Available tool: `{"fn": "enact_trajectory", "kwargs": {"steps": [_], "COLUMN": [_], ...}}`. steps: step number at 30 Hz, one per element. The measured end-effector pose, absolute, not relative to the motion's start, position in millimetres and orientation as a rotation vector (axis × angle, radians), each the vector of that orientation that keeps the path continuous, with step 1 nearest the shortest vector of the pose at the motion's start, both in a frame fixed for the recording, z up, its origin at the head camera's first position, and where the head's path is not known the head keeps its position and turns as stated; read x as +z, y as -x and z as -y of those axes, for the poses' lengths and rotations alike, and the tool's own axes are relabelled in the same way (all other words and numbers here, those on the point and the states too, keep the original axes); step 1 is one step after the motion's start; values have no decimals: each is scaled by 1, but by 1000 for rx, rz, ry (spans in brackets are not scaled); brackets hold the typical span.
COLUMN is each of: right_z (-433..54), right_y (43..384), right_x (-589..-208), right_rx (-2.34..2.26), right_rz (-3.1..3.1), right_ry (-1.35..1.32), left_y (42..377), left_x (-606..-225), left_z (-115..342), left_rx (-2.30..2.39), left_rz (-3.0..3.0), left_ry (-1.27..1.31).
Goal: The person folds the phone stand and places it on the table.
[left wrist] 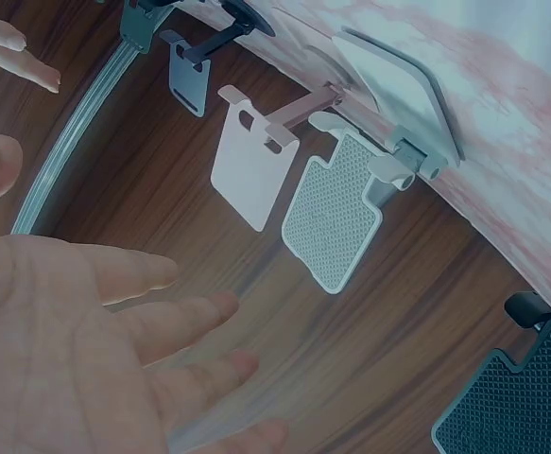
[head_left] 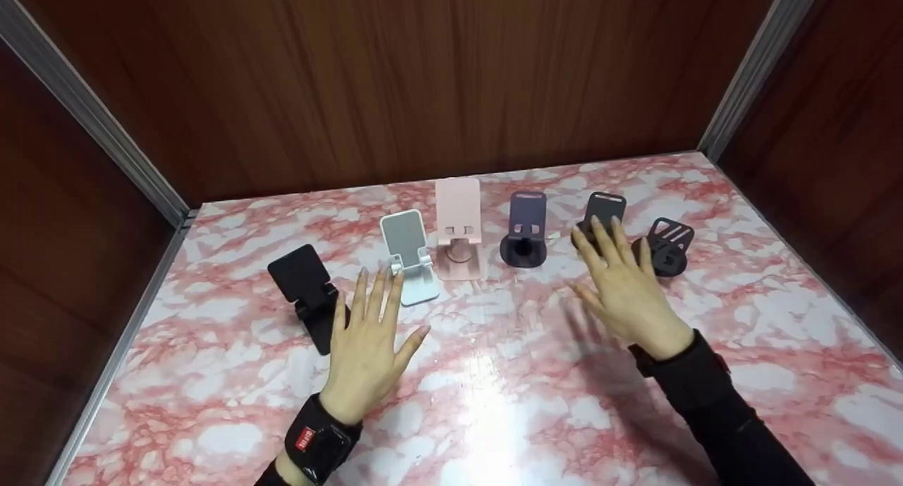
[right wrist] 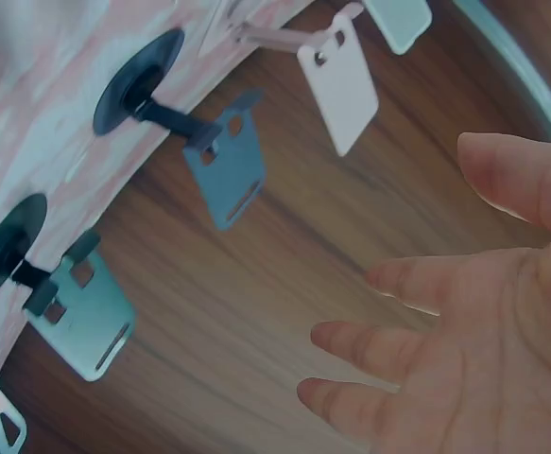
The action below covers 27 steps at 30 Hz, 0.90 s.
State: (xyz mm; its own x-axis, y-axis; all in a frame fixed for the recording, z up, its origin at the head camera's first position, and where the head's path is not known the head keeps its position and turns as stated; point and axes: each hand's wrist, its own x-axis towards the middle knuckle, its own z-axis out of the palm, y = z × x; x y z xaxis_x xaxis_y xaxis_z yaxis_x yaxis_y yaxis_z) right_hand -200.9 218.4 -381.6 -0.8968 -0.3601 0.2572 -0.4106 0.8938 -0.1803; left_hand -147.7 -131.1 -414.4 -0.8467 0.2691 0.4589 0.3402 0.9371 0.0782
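Several phone stands are lined up in a shallow arc across the table. My left hand point(head_left: 363, 359), palm down with fingers spread, holds nothing; it is nearest the black phone stand point(head_left: 300, 273) and the white phone stand point(head_left: 405, 238). On the other side my right hand point(head_left: 628, 299) is also spread, its fingers partly covering a dark grey phone stand point(head_left: 607, 207). Close to its right is a black slotted phone stand point(head_left: 670, 243). Between the hands stand a pink phone stand point(head_left: 458, 200) and a purple phone stand point(head_left: 528, 211). Both wrist views show bare palms.
A red-and-white marbled table point(head_left: 508, 373) carries everything. Brown wood-grain panels point(head_left: 451, 77) enclose its back and sides, with metal corner posts point(head_left: 751, 63) between them. Black bands point(head_left: 321, 440) are on both wrists. A bright reflection lies on the tabletop's front middle.
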Motion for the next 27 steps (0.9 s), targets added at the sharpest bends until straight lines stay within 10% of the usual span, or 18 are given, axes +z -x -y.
{"fn": "enact_trajectory", "kwargs": {"steps": [27], "right_z": [-315], "right_y": [265], "right_x": [-425], "right_rx": [582], "right_rz": [2597], "right_ry": [-188], "left_y": [161], "left_x": [-432], "left_z": [139], "left_rx": [-210], "left_rz": [2679], "left_ry": [403]}}
